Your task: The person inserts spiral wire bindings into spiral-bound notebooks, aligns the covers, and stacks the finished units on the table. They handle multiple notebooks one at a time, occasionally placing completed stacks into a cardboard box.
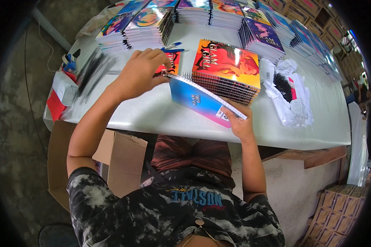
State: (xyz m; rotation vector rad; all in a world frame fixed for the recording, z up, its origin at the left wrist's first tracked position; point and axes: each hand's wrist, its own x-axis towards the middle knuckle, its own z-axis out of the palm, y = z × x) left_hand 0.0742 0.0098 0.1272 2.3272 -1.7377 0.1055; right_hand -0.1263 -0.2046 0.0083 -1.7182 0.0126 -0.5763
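Note:
A spiral notebook [198, 100] with a blue-to-pink back cover is held tilted above the table's near edge, its white page edges facing up. My right hand [240, 122] grips its lower right corner, thumb on the cover near a white label. At the opposite upper end, my left hand [146, 70] has its fingers bent and closed around the corner by the coil; the exact fingertip contact is partly hidden. Just behind the held notebook stands a stack of spiral notebooks [226, 61] with orange-red covers. Part of another orange cover [175, 61] shows beside my left fingers.
Stacks of notebooks [150, 22] line the table's far side. Loose black coils [92, 74] lie at left, near a white-and-red packet [62, 92]. Blue pens [173, 48] rest behind my left hand. Crumpled paper with black coils [283, 88] lies right. An open carton [125, 160] stands below left.

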